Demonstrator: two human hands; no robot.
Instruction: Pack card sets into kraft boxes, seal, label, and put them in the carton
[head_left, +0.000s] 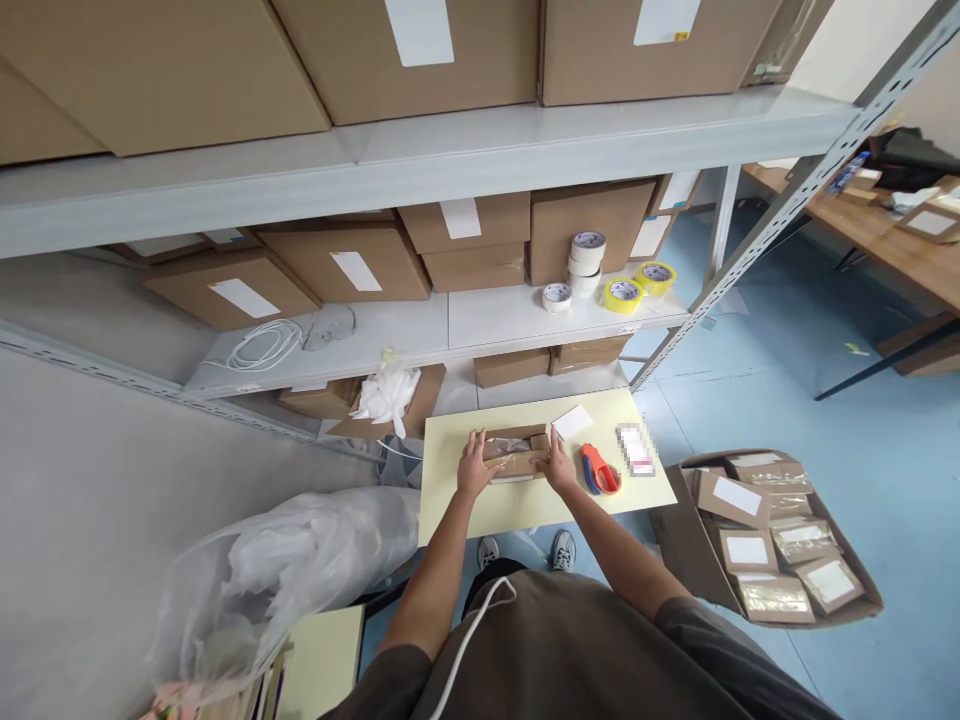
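Note:
On the pale yellow table (450,505) lies a small cardboard box (517,463), its top partly open, with something shiny showing inside. My left hand (476,467) grips the left end of this box, and my right hand (557,462) grips its right end. Just beyond my right hand is a white card (571,421). A red and blue tape dispenser (599,470) rests to the right of that hand. Farther right lies a white item with a blurred face (636,449).
A big carton (862,575) of small labelled boxes stands on the floor at right. Behind the table, a metal shelf (495,325) bears cartons, white tape rolls (585,262) and yellow tape rolls (622,294). A plastic bag (300,550) bulges at left.

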